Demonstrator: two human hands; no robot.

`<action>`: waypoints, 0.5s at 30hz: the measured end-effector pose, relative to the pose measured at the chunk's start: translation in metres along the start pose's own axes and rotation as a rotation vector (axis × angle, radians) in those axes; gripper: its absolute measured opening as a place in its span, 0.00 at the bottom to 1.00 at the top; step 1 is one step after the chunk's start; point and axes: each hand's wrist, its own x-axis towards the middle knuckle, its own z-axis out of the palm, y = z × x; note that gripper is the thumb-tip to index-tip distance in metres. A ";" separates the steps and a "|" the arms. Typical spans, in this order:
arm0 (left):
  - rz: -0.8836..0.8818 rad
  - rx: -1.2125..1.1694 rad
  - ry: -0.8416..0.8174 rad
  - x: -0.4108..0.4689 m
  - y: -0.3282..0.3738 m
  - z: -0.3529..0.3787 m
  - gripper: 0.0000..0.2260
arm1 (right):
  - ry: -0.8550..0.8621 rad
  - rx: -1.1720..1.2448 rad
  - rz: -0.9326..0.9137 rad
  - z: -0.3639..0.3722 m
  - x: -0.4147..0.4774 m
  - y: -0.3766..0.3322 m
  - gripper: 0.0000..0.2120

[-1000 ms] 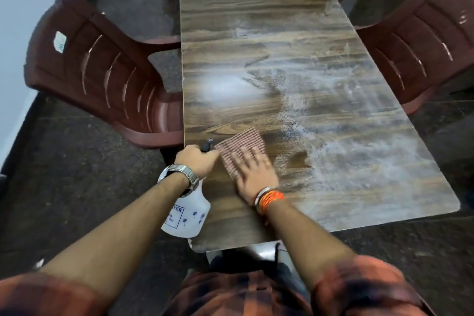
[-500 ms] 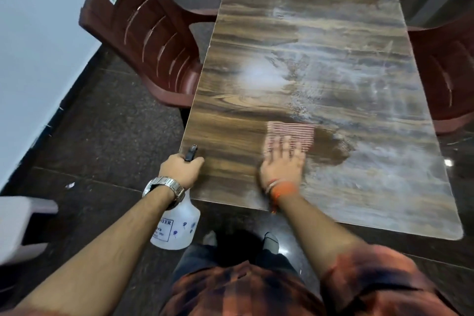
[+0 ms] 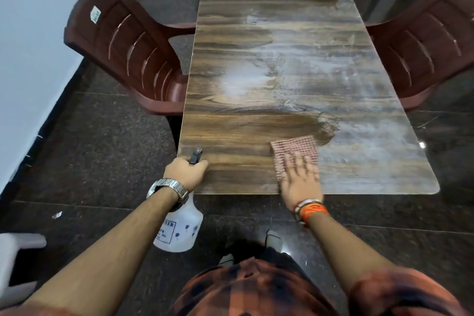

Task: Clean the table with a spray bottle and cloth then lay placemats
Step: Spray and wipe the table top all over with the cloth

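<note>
The person is standing at the near end of a long wood-grain tabletop (image 3: pixel 230 136), looking down at both arms.

The right hand (image 3: pixel 300 177) is lying flat with fingers spread, palm pressing down on a checked reddish cloth (image 3: pixel 295 149). The hand is not gripping; it is holding the cloth against the tabletop, near the near edge and right of centre. The cloth's far half is showing beyond the fingertips. Bands (image 3: pixel 310 209), orange and pale, are circling the right wrist.

The left hand (image 3: pixel 186 173) is clenched around the neck of a spray bottle (image 3: pixel 179 231), at the near left corner of the tabletop. The bottle's dark nozzle (image 3: pixel 195 156) is sticking out past the knuckles, pointing far over the tabletop's corner, while its translucent white body is hanging below the hand, off the tabletop's edge and above the dark floor (image 3: pixel 102 161). Blue print is showing on the body. A metal watch (image 3: pixel 168 188) is sitting on the left wrist.

A whitish, streaky film is covering the right half and middle of the tabletop; the strip left of the cloth is looking darker and cleaner.

A maroon chair (image 3: pixel 128 51) is standing at the left side, another chair (image 3: pixel 423 41) at the right. A pale wall (image 3: pixel 33 33) is running along the far left.
</note>
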 end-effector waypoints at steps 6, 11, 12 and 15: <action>0.042 0.006 -0.038 -0.011 -0.006 0.005 0.13 | -0.012 0.062 0.384 -0.002 -0.019 0.000 0.28; 0.073 0.011 -0.048 -0.022 -0.014 0.001 0.14 | -0.053 -0.024 -0.134 0.014 -0.041 -0.110 0.30; 0.082 0.003 -0.051 -0.023 -0.017 0.000 0.15 | -0.083 -0.032 -0.241 0.017 -0.046 -0.130 0.29; 0.111 -0.014 -0.039 -0.025 -0.023 -0.004 0.15 | -0.131 -0.057 -0.400 0.020 -0.048 -0.159 0.27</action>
